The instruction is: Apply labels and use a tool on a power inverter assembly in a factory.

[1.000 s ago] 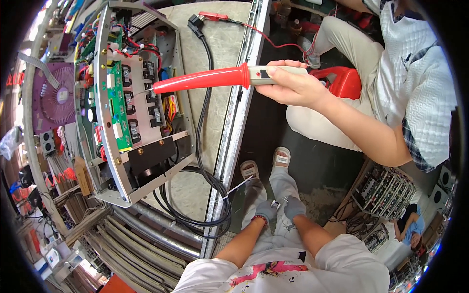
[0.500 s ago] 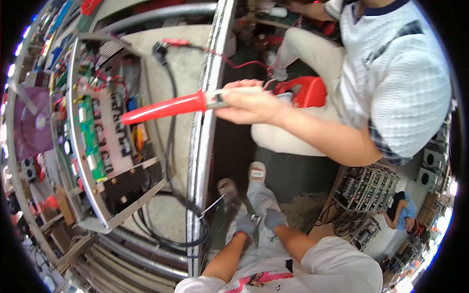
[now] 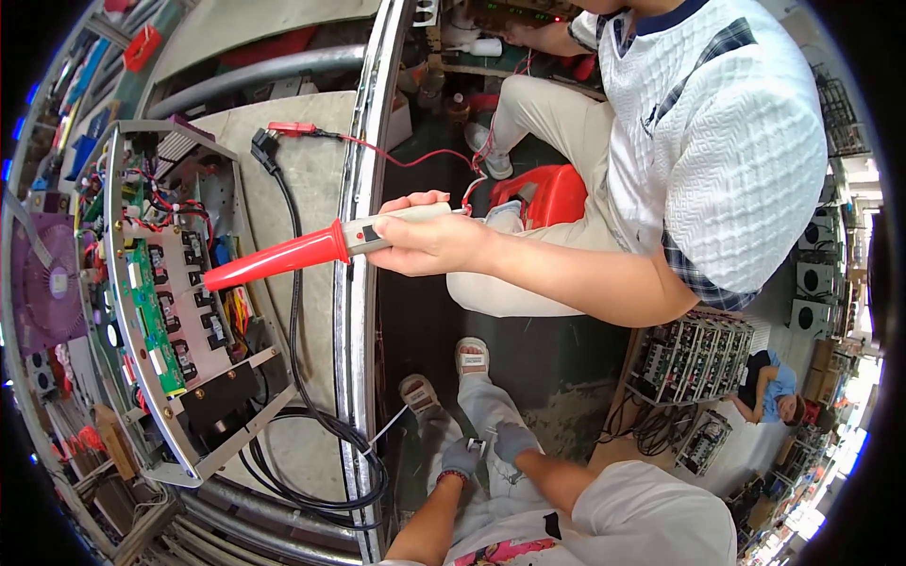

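Note:
Low in the head view, my left hand (image 3: 461,457), in a grey glove, is closed on a small white-and-dark object (image 3: 477,444) whose kind I cannot make out. Close beside it, my right hand (image 3: 515,441), also gloved, is over my leg; its fingers are too small to read. Above them, a seated co-worker's bare hand (image 3: 420,241) grips a test probe with a long red cone (image 3: 278,261). The cone's tip points into an open metal-framed electronic unit (image 3: 193,311) with a green circuit board (image 3: 156,316), on the bench at left.
A metal bench rail (image 3: 354,311) runs between the unit and me. A coiled black power cable (image 3: 330,429) hangs over it, its plug joined to a red clip (image 3: 291,127). The co-worker (image 3: 727,151) sits by a red stool (image 3: 557,198). More units (image 3: 694,358) stand at right.
The view has shifted, so the unit, probe and co-worker appear farther left. My hands stay together over my lap, the left one still holding the small object. The probe still points into the unit.

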Demonstrator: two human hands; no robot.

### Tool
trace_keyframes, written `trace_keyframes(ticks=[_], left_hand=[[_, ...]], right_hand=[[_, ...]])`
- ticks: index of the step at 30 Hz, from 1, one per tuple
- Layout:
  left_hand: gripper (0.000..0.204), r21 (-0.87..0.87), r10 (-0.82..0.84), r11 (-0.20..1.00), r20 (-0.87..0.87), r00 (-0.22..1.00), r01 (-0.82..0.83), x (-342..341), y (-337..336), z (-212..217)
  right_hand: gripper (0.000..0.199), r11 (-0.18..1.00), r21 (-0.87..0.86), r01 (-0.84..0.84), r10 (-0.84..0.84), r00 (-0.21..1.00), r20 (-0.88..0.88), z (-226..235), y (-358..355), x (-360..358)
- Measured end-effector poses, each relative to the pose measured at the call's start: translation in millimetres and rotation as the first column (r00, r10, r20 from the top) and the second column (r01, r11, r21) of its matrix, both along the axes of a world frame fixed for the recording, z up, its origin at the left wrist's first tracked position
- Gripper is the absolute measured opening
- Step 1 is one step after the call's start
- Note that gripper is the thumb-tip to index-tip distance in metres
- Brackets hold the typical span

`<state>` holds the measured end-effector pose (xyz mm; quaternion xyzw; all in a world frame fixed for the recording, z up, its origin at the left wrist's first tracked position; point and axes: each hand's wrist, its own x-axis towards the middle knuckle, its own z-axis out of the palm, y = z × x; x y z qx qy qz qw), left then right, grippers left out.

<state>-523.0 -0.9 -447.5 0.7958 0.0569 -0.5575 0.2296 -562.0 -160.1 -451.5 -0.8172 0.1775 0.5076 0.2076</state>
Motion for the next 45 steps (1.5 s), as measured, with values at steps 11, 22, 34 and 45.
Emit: trace_keyframes(ticks=[11,22,34,45], left_hand=[[0.035,0.001,-0.006,1.000,0.052,0.999,0.006,-6.6,-0.5,-6.3],[0.035,-0.004,0.007,1.000,0.016,1.000,-0.007,3.5,-4.3,6.5],[0.036,0.009,-0.019,1.000,-0.018,1.000,0.019,2.5,-4.4,1.0],[0.036,-0.003,-0.002,1.000,0.005,1.000,0.002,-0.2,-1.8,-2.6]], right_hand=[[0.037,1.000,0.000,-0.013,0.012,0.996,0.090,-8.0,2.3,-9.1],[0.034,0.999,-0.015,0.045,-0.044,0.997,0.070,-8.8,1.3,-9.2],[0.035,0.999,-0.003,0.035,-0.035,0.999,0.040,-0.9,-1.0,-0.6],[0.034,1.000,-0.002,0.030,-0.030,0.998,0.050,-1.9,0.3,-0.1]])
